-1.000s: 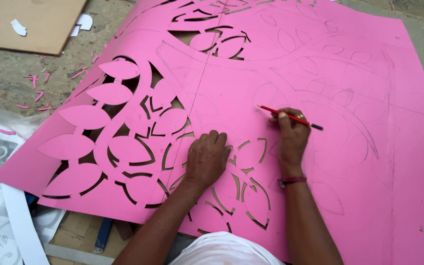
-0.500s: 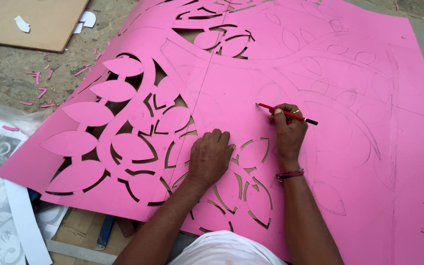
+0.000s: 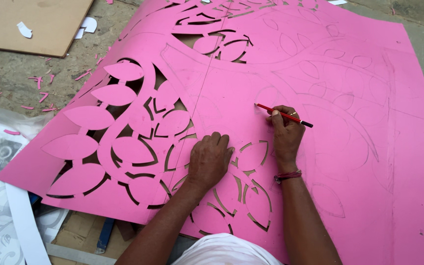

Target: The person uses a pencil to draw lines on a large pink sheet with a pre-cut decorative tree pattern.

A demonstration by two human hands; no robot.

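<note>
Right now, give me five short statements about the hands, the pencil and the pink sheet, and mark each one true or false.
1. The right hand holds a red pencil. True.
2. The left hand lies flat on the pink sheet. True.
3. The left hand holds a pair of scissors. False: it holds nothing and only presses on the sheet.
4. Leaf shapes are cut out of the sheet to the left of the hands. True.
5. The brown cardboard lies on top of the pink sheet. False: it lies apart from it, on the ground at the upper left.
</note>
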